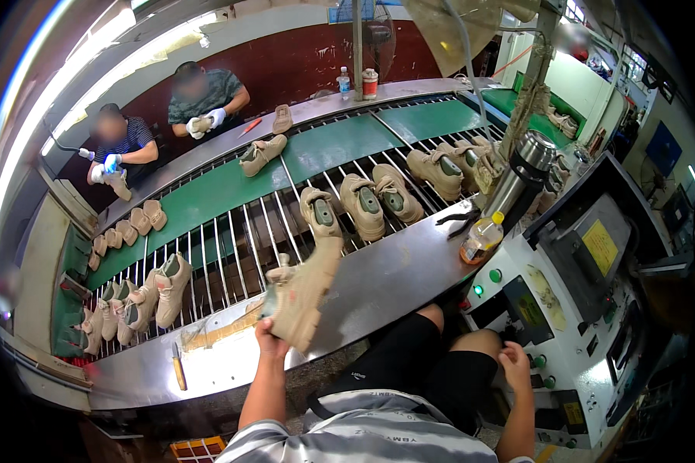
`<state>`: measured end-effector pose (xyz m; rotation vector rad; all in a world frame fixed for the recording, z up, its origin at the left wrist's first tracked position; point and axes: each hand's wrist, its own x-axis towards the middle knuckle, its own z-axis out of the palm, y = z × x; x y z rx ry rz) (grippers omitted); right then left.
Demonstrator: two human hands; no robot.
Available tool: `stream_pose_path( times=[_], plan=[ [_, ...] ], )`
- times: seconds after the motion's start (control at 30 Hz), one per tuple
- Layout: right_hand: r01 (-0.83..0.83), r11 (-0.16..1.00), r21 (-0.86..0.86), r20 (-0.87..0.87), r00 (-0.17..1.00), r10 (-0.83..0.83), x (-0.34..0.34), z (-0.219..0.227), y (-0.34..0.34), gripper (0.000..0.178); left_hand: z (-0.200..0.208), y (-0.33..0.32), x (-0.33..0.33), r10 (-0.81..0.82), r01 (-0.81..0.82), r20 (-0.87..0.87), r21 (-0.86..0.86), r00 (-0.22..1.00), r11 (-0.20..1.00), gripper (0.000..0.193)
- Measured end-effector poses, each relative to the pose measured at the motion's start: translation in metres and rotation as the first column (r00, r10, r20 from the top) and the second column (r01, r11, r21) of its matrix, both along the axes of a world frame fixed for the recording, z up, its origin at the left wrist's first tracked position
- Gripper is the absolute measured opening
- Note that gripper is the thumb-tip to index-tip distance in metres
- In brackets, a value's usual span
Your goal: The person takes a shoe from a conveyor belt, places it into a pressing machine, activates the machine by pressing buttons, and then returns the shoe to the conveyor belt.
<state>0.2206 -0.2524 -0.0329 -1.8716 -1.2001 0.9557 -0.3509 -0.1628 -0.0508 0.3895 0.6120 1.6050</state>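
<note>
My left hand [271,339] is closed on a beige lace-up shoe [307,297], gripping it low on one side. The shoe hangs tilted above the front metal ledge [378,270], its sole turned to the right. Past it, another beige shoe [320,212] sits on the rack of metal rods. My right hand [516,366] is beside my knee, close to the machine's control panel and its green knobs [540,360]. Its fingers are loosely bent and apart, with nothing visible in them.
A yellow-handled tool [179,366] lies on the ledge at left. A bottle [483,238], a steel thermos [520,174] and dark pliers [459,221] stand or lie at right. Beyond the rods runs a green belt [332,147]. Two people work across it, one holding a shoe part [201,126].
</note>
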Motion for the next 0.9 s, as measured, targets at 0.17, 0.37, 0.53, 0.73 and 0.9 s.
stream_pose_path(
  times=[0.17, 0.37, 0.53, 0.73, 0.9],
  plan=[
    [0.281, 0.926, -0.250, 0.490, 0.862, -0.130, 0.071, -0.154, -0.096, 0.031, -0.012, 0.075, -0.080, 0.342, -0.416, -0.390, -0.120, 0.855, 0.902, 0.039],
    [0.259, 0.813, -0.521, 0.266, 0.955, -0.133, 0.047, -0.289, -0.203, 0.033, -0.044, 0.183, -0.087, 0.475, -0.592, -0.599, 0.001, 0.645, 0.806, 0.062],
    [0.355, 0.692, -0.629, 0.357, 0.922, -0.150, 0.009, -0.248, -0.179, 0.034, -0.093, 0.212, -0.051, 0.451, -0.595, -0.832, 0.192, 0.322, 0.780, 0.079],
    [0.402, 0.658, -0.637, 0.391, 0.904, -0.174, 0.000, -0.235, -0.163, 0.036, -0.090, 0.228, -0.050, 0.337, -0.544, -0.927, 0.200, 0.164, 0.815, 0.082],
    [0.422, 0.638, -0.644, 0.405, 0.896, -0.183, -0.002, -0.233, -0.159, 0.037, -0.090, 0.234, -0.053, 0.332, -0.526, -0.923, 0.187, 0.196, 0.830, 0.084]
  ],
)
